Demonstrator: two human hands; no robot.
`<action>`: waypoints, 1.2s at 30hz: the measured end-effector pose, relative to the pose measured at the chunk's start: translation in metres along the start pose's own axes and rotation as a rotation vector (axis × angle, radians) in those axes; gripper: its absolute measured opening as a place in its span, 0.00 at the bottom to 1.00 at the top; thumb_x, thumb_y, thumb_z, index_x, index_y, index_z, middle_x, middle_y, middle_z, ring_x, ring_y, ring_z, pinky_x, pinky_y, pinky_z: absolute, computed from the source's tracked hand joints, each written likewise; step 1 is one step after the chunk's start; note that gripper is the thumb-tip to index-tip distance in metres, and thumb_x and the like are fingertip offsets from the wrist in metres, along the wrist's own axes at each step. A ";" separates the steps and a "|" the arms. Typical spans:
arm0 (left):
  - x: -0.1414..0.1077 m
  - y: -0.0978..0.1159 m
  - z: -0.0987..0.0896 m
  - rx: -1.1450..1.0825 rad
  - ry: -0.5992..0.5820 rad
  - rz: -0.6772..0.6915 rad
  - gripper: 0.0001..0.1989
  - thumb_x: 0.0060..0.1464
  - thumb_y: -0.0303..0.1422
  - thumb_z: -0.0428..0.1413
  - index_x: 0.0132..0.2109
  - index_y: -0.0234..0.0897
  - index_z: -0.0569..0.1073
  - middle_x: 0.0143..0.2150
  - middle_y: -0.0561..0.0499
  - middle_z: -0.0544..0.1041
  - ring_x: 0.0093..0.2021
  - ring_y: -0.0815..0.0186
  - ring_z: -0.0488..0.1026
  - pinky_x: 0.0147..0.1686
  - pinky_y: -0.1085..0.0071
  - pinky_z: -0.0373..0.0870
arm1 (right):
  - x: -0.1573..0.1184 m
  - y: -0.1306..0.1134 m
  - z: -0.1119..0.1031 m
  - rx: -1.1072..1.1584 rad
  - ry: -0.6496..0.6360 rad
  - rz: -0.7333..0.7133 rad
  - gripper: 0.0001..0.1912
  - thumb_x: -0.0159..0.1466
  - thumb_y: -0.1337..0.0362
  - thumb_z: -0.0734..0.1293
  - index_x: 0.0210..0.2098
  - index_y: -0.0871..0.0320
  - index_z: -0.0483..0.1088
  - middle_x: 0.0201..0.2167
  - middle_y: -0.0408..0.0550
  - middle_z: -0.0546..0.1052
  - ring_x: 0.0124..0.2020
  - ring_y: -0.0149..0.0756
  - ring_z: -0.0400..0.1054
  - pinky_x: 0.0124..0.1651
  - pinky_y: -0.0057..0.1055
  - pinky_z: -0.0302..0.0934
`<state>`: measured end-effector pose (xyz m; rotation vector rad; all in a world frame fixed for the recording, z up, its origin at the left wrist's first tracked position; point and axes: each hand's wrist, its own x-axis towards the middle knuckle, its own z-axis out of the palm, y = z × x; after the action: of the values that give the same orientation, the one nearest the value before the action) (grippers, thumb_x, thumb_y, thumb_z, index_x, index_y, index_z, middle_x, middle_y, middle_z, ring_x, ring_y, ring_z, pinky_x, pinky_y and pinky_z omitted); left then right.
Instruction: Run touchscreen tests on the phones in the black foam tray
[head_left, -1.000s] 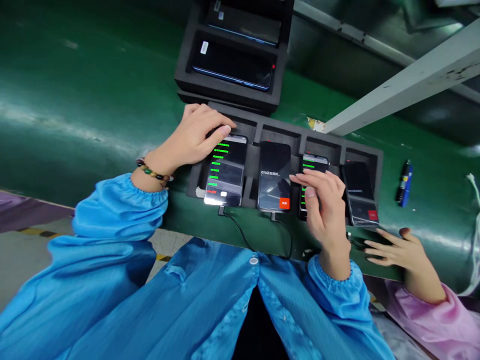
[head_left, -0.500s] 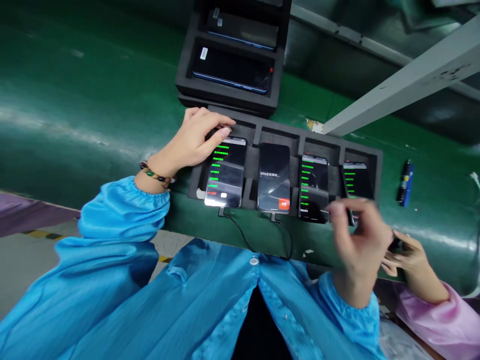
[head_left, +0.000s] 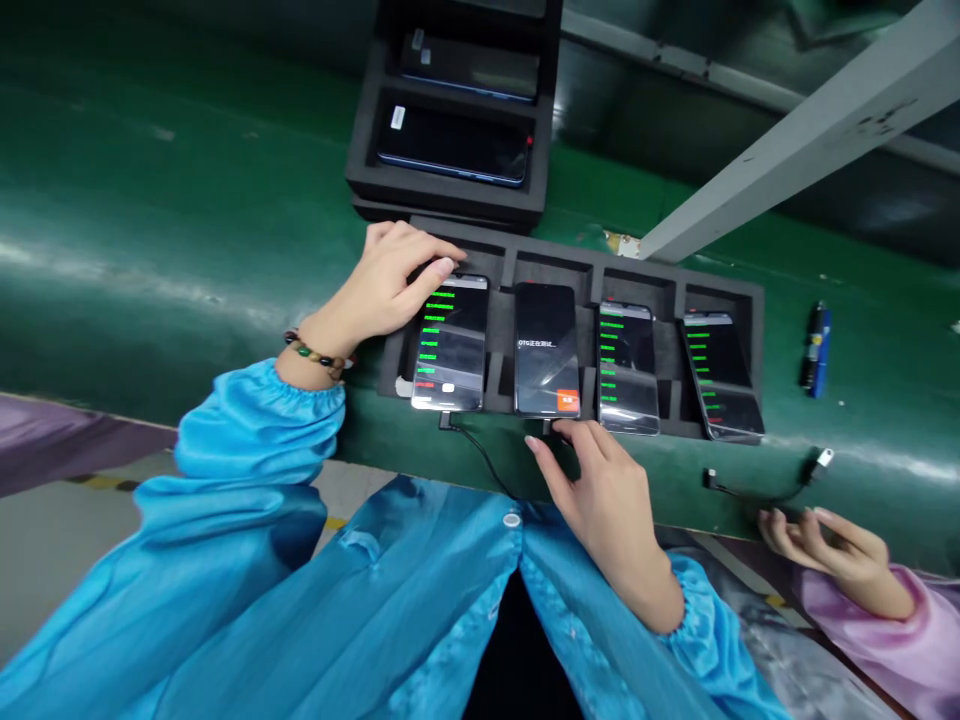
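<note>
Just beyond the right-hand grip (head_left: 611, 500) lies the orange-buttoned phone (head_left: 546, 350).

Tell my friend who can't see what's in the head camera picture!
A person's right hand is at the bottom edge of the second from left of four lit phones lying across a black tray, while the left hand is at the top of the leftmost phone. A co-worker's hand lies near a cable on the green table.

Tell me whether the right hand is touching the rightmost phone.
No, the right hand is just below the second phone from the left.
</note>
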<state>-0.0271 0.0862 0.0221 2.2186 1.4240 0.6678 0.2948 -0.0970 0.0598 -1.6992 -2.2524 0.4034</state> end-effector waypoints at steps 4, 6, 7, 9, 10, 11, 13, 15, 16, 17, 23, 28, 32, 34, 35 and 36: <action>-0.003 0.000 -0.004 -0.056 0.002 0.019 0.26 0.75 0.54 0.47 0.63 0.48 0.79 0.61 0.48 0.84 0.61 0.49 0.78 0.71 0.45 0.62 | 0.002 0.000 -0.002 0.011 0.010 0.009 0.16 0.78 0.49 0.68 0.50 0.56 0.76 0.41 0.49 0.85 0.38 0.42 0.82 0.38 0.36 0.70; -0.005 0.001 -0.005 -0.076 0.014 0.023 0.26 0.76 0.54 0.45 0.64 0.48 0.78 0.62 0.47 0.84 0.63 0.49 0.78 0.70 0.47 0.64 | 0.003 0.002 -0.006 0.019 0.053 -0.012 0.15 0.78 0.50 0.69 0.49 0.56 0.76 0.41 0.49 0.85 0.40 0.42 0.82 0.41 0.37 0.71; -0.006 0.001 -0.005 -0.074 0.018 0.024 0.26 0.76 0.54 0.45 0.64 0.48 0.78 0.62 0.47 0.84 0.63 0.50 0.78 0.70 0.48 0.64 | 0.003 0.002 -0.007 0.015 0.071 -0.023 0.15 0.77 0.50 0.70 0.49 0.56 0.76 0.40 0.48 0.85 0.40 0.43 0.82 0.42 0.38 0.71; -0.007 0.002 -0.004 -0.055 0.013 0.022 0.26 0.77 0.54 0.45 0.64 0.48 0.78 0.62 0.47 0.84 0.63 0.50 0.77 0.71 0.48 0.63 | 0.004 0.003 -0.009 -0.013 0.079 -0.033 0.15 0.77 0.49 0.70 0.48 0.55 0.76 0.39 0.48 0.85 0.38 0.42 0.80 0.41 0.37 0.68; -0.007 0.002 -0.003 -0.043 0.007 0.020 0.26 0.77 0.54 0.45 0.64 0.48 0.78 0.63 0.47 0.83 0.63 0.50 0.77 0.71 0.48 0.62 | 0.004 0.003 -0.009 -0.036 0.071 -0.034 0.16 0.77 0.48 0.70 0.48 0.55 0.76 0.39 0.48 0.85 0.36 0.41 0.80 0.39 0.37 0.67; -0.007 0.002 -0.003 -0.035 0.002 0.018 0.26 0.77 0.54 0.45 0.64 0.48 0.78 0.63 0.47 0.83 0.63 0.50 0.77 0.72 0.47 0.61 | 0.004 0.002 -0.009 -0.061 0.064 -0.042 0.17 0.77 0.48 0.70 0.48 0.56 0.76 0.39 0.48 0.85 0.36 0.41 0.79 0.38 0.38 0.65; -0.008 0.002 -0.001 -0.030 0.004 0.023 0.26 0.77 0.54 0.45 0.65 0.48 0.78 0.63 0.46 0.83 0.63 0.50 0.76 0.72 0.48 0.60 | 0.004 -0.005 -0.009 -0.099 0.076 -0.080 0.17 0.76 0.48 0.71 0.49 0.56 0.75 0.40 0.51 0.84 0.39 0.44 0.78 0.40 0.40 0.65; -0.008 0.000 0.001 -0.035 0.018 0.038 0.26 0.77 0.54 0.45 0.65 0.47 0.78 0.62 0.46 0.83 0.63 0.50 0.76 0.72 0.48 0.60 | 0.005 -0.016 -0.007 -0.095 0.115 -0.141 0.15 0.76 0.51 0.72 0.49 0.57 0.75 0.43 0.52 0.83 0.43 0.46 0.76 0.44 0.41 0.64; -0.008 0.000 0.002 -0.037 0.025 0.047 0.27 0.77 0.53 0.45 0.65 0.46 0.78 0.62 0.45 0.83 0.63 0.50 0.76 0.72 0.49 0.60 | 0.007 -0.023 -0.004 -0.069 0.125 -0.185 0.13 0.76 0.53 0.72 0.47 0.56 0.75 0.42 0.52 0.83 0.44 0.46 0.75 0.46 0.42 0.64; -0.008 -0.001 0.003 -0.037 0.031 0.054 0.27 0.78 0.53 0.45 0.65 0.45 0.78 0.61 0.45 0.84 0.62 0.51 0.76 0.72 0.49 0.60 | 0.011 -0.029 0.000 -0.036 0.124 -0.237 0.11 0.76 0.54 0.72 0.46 0.55 0.75 0.41 0.51 0.83 0.43 0.44 0.74 0.46 0.41 0.63; -0.007 -0.001 0.005 -0.033 0.044 0.070 0.27 0.79 0.52 0.44 0.64 0.41 0.78 0.61 0.44 0.84 0.61 0.53 0.77 0.71 0.51 0.59 | 0.044 -0.050 0.035 -0.008 0.068 -0.453 0.16 0.78 0.51 0.68 0.52 0.58 0.79 0.47 0.54 0.83 0.51 0.47 0.72 0.50 0.43 0.61; -0.008 -0.001 0.004 -0.037 0.028 0.067 0.27 0.79 0.52 0.44 0.64 0.42 0.78 0.61 0.44 0.84 0.62 0.52 0.77 0.71 0.50 0.60 | 0.058 -0.042 0.036 -0.036 0.006 -0.433 0.27 0.77 0.44 0.67 0.66 0.54 0.75 0.67 0.60 0.76 0.66 0.57 0.66 0.65 0.53 0.58; -0.008 -0.002 0.004 -0.055 0.037 0.070 0.27 0.79 0.52 0.44 0.64 0.42 0.78 0.61 0.45 0.84 0.61 0.52 0.77 0.71 0.50 0.60 | 0.066 -0.034 0.023 0.019 0.025 -0.367 0.29 0.76 0.44 0.68 0.69 0.54 0.72 0.71 0.60 0.73 0.72 0.59 0.63 0.71 0.57 0.57; -0.008 -0.002 0.004 -0.058 0.039 0.066 0.26 0.79 0.52 0.44 0.64 0.42 0.79 0.60 0.45 0.84 0.61 0.52 0.77 0.71 0.50 0.60 | 0.071 -0.027 0.018 0.029 0.040 -0.326 0.29 0.76 0.46 0.69 0.70 0.54 0.70 0.72 0.60 0.73 0.74 0.59 0.62 0.73 0.57 0.56; -0.008 -0.002 0.004 -0.059 0.038 0.065 0.26 0.79 0.52 0.45 0.64 0.42 0.79 0.60 0.45 0.84 0.61 0.52 0.77 0.71 0.50 0.60 | 0.074 -0.022 0.015 0.032 0.045 -0.310 0.29 0.76 0.46 0.69 0.70 0.54 0.70 0.72 0.60 0.73 0.74 0.59 0.62 0.74 0.57 0.56; -0.008 -0.002 0.004 -0.061 0.037 0.064 0.26 0.79 0.51 0.45 0.63 0.42 0.79 0.59 0.45 0.84 0.61 0.52 0.77 0.71 0.50 0.60 | 0.076 -0.016 0.013 0.035 0.049 -0.297 0.29 0.76 0.46 0.70 0.69 0.54 0.70 0.72 0.60 0.73 0.75 0.59 0.62 0.74 0.57 0.56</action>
<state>-0.0290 0.0792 0.0165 2.2239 1.3366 0.7669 0.2556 -0.0290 0.0593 -1.3130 -2.3958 0.3257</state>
